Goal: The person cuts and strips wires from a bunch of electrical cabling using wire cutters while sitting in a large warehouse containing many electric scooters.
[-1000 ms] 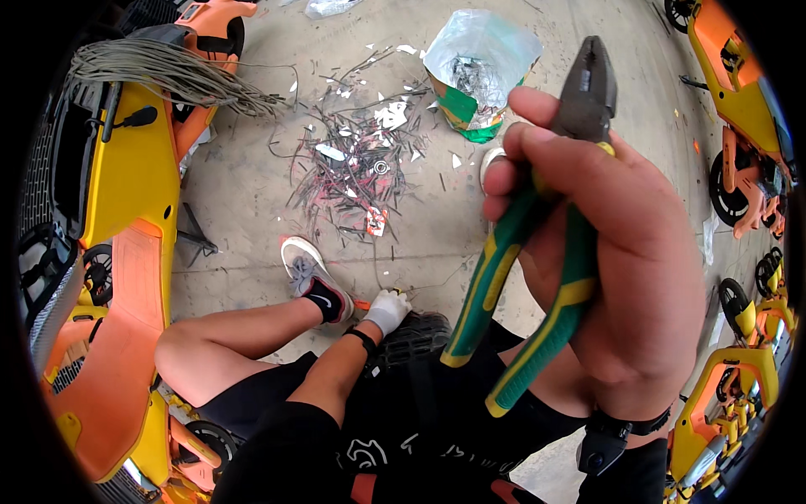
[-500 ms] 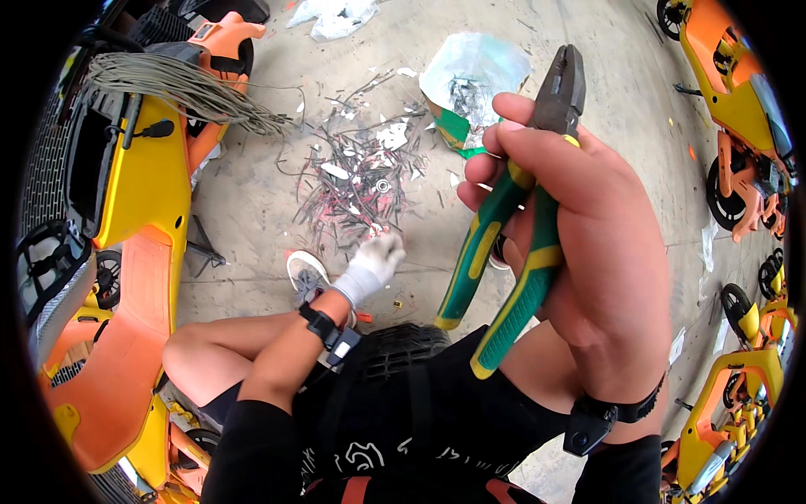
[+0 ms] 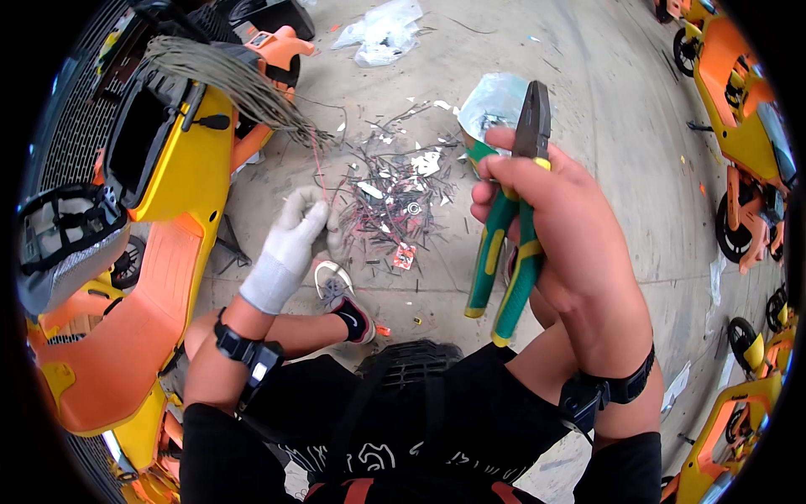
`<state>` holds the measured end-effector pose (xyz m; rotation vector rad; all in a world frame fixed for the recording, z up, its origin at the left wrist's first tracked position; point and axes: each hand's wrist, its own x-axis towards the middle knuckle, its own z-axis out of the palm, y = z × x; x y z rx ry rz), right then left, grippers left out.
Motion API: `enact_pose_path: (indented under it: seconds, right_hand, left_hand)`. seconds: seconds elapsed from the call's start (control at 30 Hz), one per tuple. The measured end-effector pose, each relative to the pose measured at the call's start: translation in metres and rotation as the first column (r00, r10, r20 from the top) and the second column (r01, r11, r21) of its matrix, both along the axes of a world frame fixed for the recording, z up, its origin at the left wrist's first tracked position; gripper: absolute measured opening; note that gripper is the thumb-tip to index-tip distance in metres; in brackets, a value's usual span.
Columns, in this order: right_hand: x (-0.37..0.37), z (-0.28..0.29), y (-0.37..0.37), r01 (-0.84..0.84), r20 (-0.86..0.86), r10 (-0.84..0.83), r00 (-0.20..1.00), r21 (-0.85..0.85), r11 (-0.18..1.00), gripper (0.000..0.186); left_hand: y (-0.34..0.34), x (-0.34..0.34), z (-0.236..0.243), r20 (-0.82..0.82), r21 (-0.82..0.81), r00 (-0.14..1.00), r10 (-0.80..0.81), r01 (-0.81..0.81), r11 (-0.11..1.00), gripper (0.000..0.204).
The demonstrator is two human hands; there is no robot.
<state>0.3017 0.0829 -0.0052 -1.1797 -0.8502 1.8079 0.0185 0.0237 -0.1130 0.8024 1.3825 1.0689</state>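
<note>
My left hand (image 3: 298,235), in a white glove, has its fingers pinched on a thin red strand (image 3: 319,158) that runs up toward a coil of grey cable (image 3: 218,67) draped over the scooter at left. My bare right hand (image 3: 571,235) is wrapped round pliers (image 3: 531,122) with green-and-yellow handles, jaws pointing up. Beyond the pliers, partly hidden by them, a green bag or sack (image 3: 477,149) with a pale plastic liner stands on the floor. A scattered pile of dark wire offcuts and white scraps (image 3: 395,197) lies between my hands on the floor.
Yellow-and-orange scooters flank me on the left (image 3: 176,164) and right (image 3: 726,80). My grey shoe (image 3: 336,290) is below the pile, and I sit on a black textured seat (image 3: 407,361). A clear plastic bag (image 3: 378,34) lies on the concrete farther ahead.
My gloved left hand has risen from near the seat and shifted left to the hanging strand. My right hand and the pliers have moved slightly down and left in view.
</note>
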Motion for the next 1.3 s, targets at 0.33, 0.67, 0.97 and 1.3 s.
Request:
enact_pose_path:
  seconds: [0.33,0.67,0.97,1.3]
  right_hand:
    - [-0.048,0.010,-0.014,-0.298,0.106,0.290,0.951,0.065,0.952,0.031]
    - [-0.079,0.003,-0.012,-0.598,0.431,0.482,0.763,0.187,0.779,0.048]
    - [-0.082,-0.005,-0.024,-0.639,0.466,0.521,0.715,0.135,0.757,0.039]
    - [-0.083,0.002,-0.018,-0.696,0.467,0.592,0.657,0.072,0.715,0.033]
  left_hand:
    - [-0.017,0.001,0.086,-0.090,0.111,0.996,-0.007,0.017,0.994,0.026]
    - [0.018,0.000,0.096,-0.063,0.172,0.987,-0.149,0.158,0.972,0.028]
    - [0.007,0.001,0.095,-0.196,0.137,0.945,-0.261,0.290,0.947,0.024]
    - [0.007,-0.003,0.098,-0.373,0.124,0.860,-0.349,0.418,0.900,0.022]
